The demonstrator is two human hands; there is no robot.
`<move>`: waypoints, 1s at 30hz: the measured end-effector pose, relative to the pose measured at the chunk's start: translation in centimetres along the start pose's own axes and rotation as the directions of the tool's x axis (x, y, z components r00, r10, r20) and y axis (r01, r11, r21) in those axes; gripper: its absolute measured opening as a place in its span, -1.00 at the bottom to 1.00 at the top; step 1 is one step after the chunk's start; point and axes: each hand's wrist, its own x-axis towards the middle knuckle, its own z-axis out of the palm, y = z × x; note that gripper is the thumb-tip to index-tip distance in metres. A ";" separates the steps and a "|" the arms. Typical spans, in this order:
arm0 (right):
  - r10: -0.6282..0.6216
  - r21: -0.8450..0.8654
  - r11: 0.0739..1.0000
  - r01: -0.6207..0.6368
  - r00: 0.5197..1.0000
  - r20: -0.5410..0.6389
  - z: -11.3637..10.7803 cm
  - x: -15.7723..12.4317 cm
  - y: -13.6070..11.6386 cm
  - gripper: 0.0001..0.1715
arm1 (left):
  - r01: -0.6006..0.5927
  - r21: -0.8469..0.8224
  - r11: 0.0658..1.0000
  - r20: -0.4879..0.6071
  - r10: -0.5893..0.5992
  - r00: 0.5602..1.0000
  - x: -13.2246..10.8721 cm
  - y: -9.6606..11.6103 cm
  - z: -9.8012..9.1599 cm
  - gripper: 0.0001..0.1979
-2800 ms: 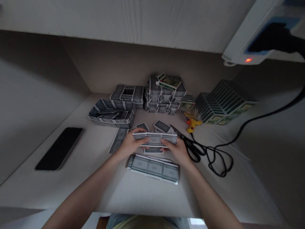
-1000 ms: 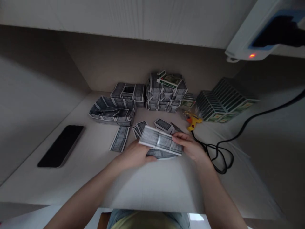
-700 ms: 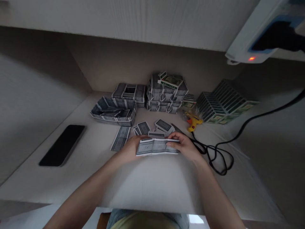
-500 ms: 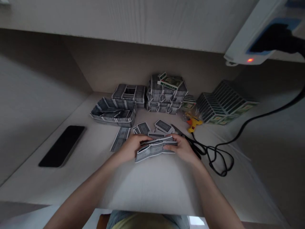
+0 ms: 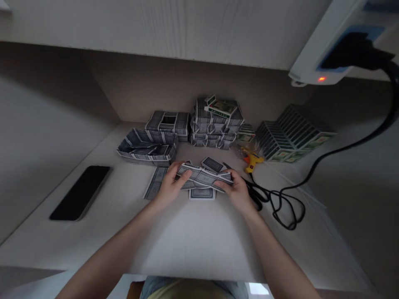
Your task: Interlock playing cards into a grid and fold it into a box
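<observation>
Both hands hold a long folded strip of patterned cards (image 5: 204, 175) a little above the white desk (image 5: 187, 241). My left hand (image 5: 170, 187) grips its left end, fingers curled over the top edge. My right hand (image 5: 237, 192) pinches its right end. A single card (image 5: 202, 193) lies flat on the desk just under the strip. Another flat card strip (image 5: 155, 183) lies to the left of my left hand.
Stacks of folded card pieces (image 5: 216, 122), an open card tray (image 5: 146, 147) and a card box (image 5: 168, 123) stand at the back. Rows of card decks (image 5: 291, 135) sit back right. A yellow glue gun (image 5: 252, 160), scissors (image 5: 254, 193) and a black cable (image 5: 286, 203) lie right. A phone (image 5: 80, 192) lies left.
The wide card panel near the desk's front is gone from there. Both hands turned and folded a card strip, and it now sits raised and tilted between them, farther back.
</observation>
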 end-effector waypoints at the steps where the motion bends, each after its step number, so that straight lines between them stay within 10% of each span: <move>1: -0.006 -0.012 1.000 0.007 1.000 0.026 0.1 -0.1 0.2 -0.64 | -0.009 0.002 1.000 -0.013 0.009 1.000 -0.1 -0.1 0.1 -0.70; 10: -0.233 -0.265 0.930 0.256 0.966 0.116 -0.2 -0.5 0.3 -0.36 | -0.105 -0.014 0.994 -0.005 0.105 0.994 -0.3 -0.3 0.4 -0.67; 17: -0.375 -0.368 0.815 0.448 0.891 0.255 -0.7 -0.5 -0.7 -0.79 | -0.304 0.202 0.931 0.056 0.299 0.953 -0.5 -0.3 0.5 -0.88; 30: -0.310 -0.440 0.794 0.419 0.902 0.300 -0.3 -1.0 -0.4 -0.62 | -0.113 0.245 0.963 -0.117 0.145 0.982 -0.4 -0.9 1.1 -0.87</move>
